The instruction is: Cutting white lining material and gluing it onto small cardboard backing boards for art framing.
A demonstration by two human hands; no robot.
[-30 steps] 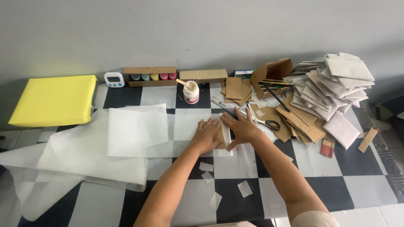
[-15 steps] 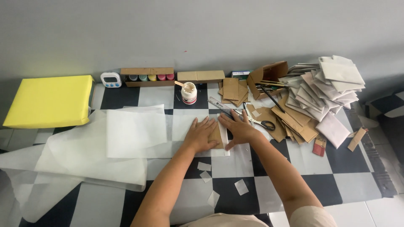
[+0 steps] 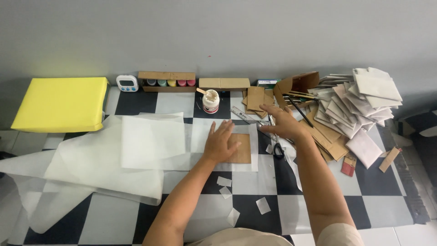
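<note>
The left hand lies flat, fingers spread and grasping nothing, pressing on a brown cardboard rectangle that sits on a sheet of translucent white paper near the middle of the black-and-white checkered tabletop. The right hand is open too, fingers extended and holding nothing, hovering just right of the cardboard rectangle above a pair of black-handled scissors and a metal ruler; whether it touches them cannot be told. Behind the hands stands a small open jar of white paste with a stick in it. To the left, larger sheets of thin white paper overlap one another, and a yellow block lies at the far left edge. Along the grey wall sit a white timer, a cardboard tray of coloured pots and a long cardboard box. To the right, brown cardboard pieces lie beside a tall heap of white envelopes. Small white paper scraps are scattered on the tabletop between the person's forearms.
</note>
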